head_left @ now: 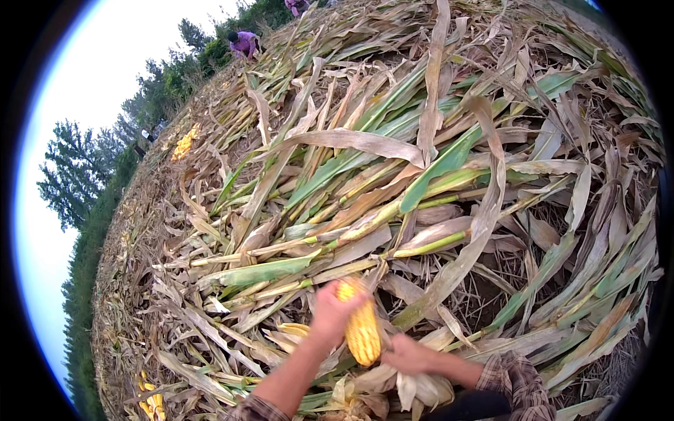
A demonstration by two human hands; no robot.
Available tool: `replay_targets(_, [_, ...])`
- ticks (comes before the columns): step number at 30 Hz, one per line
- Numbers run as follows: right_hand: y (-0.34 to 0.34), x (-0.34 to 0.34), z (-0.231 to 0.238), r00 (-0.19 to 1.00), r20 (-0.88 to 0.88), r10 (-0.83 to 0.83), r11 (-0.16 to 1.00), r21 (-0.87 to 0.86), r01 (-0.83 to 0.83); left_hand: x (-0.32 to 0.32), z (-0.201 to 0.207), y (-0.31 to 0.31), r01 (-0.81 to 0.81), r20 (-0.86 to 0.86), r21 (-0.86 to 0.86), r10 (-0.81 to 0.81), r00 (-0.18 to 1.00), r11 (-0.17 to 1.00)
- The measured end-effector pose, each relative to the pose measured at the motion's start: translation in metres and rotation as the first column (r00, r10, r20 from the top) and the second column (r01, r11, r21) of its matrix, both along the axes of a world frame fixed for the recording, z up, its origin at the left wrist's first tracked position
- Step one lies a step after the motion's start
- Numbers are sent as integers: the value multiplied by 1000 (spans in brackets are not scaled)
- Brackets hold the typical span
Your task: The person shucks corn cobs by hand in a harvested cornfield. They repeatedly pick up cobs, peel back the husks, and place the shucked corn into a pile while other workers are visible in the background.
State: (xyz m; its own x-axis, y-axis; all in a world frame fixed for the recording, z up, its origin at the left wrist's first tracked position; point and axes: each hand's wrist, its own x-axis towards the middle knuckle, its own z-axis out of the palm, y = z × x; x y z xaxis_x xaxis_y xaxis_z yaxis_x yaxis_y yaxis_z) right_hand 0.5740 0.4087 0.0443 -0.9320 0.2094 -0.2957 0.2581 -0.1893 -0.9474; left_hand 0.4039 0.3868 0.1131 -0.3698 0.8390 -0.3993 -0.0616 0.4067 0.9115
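Observation:
A yellow ear of corn (364, 337) is held upright at the lower middle, its kernels bare on the side facing me. My left hand (333, 313) wraps round its upper left side, thumb across the front. Close to the cob's lower right side, my right hand (408, 353) is closed on pale husk; its fingertips are partly hidden. Dry, whitish husk leaves (424, 390) hang just below that hand. Left of the cob, another bit of yellow corn (293, 328) shows among the leaves, beneath my left forearm.
Cut cornstalks (393, 210) with dry brown and green leaves cover the ground ahead. Husked cobs lie in a small pile (152, 398) at the lower left and another pile (184, 142) farther off. A person in purple (244, 44) bends down far away. Trees (91, 168) line the field.

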Motion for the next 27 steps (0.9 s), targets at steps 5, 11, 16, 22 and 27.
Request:
replay_targets(5, [59,56,49,608,-226,-761,611,-565,555,-58,-1,-19,-137,402,200,46,915,970])
replay_targets(11, [66,55,49,989,101,-107,513,858,-32,-57,3,-15,-176,583,339,-59,811,924])
replay_targets(16, [54,-2,83,966,-171,-192,945,232,229,-47,7,-18,-39,508,403,-189,841,914])
replay_targets(22, [-2,-22,49,930,-59,-362,926,-141,351,-7,-3,-28,-163,453,241,37,891,957])
replay_targets(27, [-10,-2,33,964,160,-214,936,314,156,-4,-38,-77,132,242,125,-159,957,983])
